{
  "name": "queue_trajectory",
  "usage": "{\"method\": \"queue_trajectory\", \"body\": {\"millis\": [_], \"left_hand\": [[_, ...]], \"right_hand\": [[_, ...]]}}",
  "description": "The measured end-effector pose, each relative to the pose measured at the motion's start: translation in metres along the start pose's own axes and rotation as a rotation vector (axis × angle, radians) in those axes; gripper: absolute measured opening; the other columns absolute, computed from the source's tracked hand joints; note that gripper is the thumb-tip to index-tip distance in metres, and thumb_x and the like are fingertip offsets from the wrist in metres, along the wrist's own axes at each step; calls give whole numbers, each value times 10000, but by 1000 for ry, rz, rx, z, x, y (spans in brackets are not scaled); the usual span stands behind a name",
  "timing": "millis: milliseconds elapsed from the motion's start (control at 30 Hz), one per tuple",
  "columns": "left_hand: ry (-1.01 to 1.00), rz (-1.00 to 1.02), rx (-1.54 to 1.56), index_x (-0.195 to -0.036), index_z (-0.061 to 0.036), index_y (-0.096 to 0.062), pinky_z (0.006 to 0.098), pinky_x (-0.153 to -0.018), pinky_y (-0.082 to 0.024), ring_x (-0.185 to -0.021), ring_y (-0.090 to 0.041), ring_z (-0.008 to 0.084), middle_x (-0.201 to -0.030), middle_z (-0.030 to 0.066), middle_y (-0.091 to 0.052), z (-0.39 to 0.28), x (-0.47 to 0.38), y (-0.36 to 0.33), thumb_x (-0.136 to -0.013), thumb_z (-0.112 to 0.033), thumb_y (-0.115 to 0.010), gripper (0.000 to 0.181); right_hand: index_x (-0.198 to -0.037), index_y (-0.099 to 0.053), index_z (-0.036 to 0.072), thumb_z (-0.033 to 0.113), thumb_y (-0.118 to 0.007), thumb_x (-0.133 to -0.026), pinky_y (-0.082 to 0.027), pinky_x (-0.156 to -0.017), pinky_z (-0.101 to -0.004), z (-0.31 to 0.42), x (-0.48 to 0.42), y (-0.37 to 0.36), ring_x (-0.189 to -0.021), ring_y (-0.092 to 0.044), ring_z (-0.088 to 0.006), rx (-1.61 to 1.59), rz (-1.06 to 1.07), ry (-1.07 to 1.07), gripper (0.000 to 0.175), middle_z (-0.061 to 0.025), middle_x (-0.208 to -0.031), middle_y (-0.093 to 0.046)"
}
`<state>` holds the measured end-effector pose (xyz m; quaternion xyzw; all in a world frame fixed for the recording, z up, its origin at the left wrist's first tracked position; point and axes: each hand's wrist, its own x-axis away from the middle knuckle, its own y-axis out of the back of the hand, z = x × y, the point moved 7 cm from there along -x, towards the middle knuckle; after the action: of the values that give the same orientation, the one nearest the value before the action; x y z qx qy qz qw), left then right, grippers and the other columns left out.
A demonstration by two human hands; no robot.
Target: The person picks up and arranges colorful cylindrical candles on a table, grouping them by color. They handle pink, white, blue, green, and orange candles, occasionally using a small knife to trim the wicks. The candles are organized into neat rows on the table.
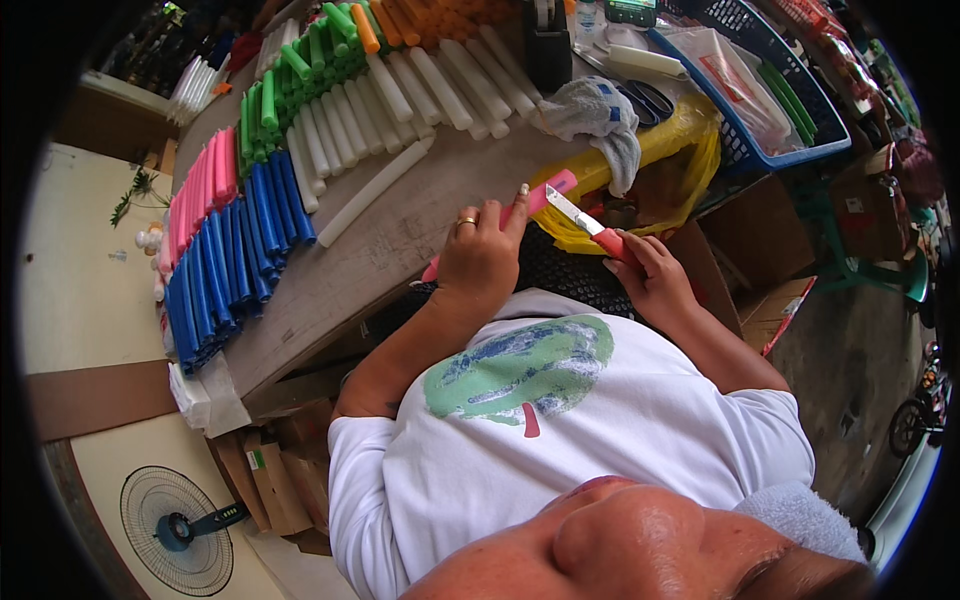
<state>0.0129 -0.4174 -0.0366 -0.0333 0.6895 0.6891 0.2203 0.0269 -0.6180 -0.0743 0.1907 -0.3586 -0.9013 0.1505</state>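
A pink candle [541, 198] lies under the fingers of my left hand [480, 259], which grips it at the table's front edge. Its far end sticks out past my fingertips and its near end shows below my wrist. A utility knife [576, 213] with a red handle is held in my right hand [658, 276]. The blade tip overlaps the pink candle's far end; whether it touches the wax I cannot tell. Left of my hands, one white candle [375, 193] lies slantwise on the table [397, 251], beside a row of white candles [352, 124].
Stacks of blue [217, 262], pink [202, 180], green [300, 79] and orange candles [397, 22] line the table. Beyond my hands are a yellow plastic bag [690, 161], a cloth [581, 109], scissors [649, 101], a tape dispenser [547, 49] and a blue basket [814, 154].
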Motion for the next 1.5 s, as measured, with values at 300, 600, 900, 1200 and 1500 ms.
{"method": "queue_trajectory", "body": {"millis": [300, 600, 900, 1200, 1500], "left_hand": [[4, 4, 17, -1224, -128, -559, 339, -733, -485, -815, -550, 244, -881, 71, -542, 0, 0, -2, -816, -153, -623, 413], [-11, -6, 6, -1229, -128, -553, 339, -729, -483, -807, -546, 246, -875, 70, -536, -1, 0, -1, -817, -155, -620, 418], [-27, 29, -1, -1267, -115, -524, 335, -761, -483, -840, -538, 253, -921, 91, -530, -1, 1, -2, -785, -77, -529, 483], [-29, 21, -11, -1270, -115, -521, 335, -752, -488, -836, -540, 246, -914, 86, -531, -1, 2, -3, -780, -80, -535, 491], [-5, 8, 3, -1238, -131, -552, 348, -723, -490, -818, -554, 255, -902, 80, -545, -1, 2, -2, -824, -155, -613, 419]], "right_hand": [[-1169, -542, 55, 203, -643, -829, -511, -715, -374, -2, -2, 2, -854, -615, -324, 102, 8, -36, 384, -140, -1015, -592], [-1169, -547, 73, 197, -646, -826, -508, -707, -372, -10, -3, 7, -839, -617, -320, 143, -8, -69, 378, -131, -1011, -594], [-1156, -555, 62, 182, -651, -824, -503, -708, -360, -5, -3, 14, -843, -615, -310, 65, -61, 20, 366, -136, -986, -600], [-1144, -556, 62, 204, -645, -827, -507, -701, -375, -5, -6, 5, -834, -614, -316, 88, -11, -17, 358, -136, -990, -598], [-1160, -547, 75, 168, -648, -818, -505, -691, -378, -14, -6, 18, -835, -613, -320, 163, -141, -34, 369, -135, -997, -595]]}}
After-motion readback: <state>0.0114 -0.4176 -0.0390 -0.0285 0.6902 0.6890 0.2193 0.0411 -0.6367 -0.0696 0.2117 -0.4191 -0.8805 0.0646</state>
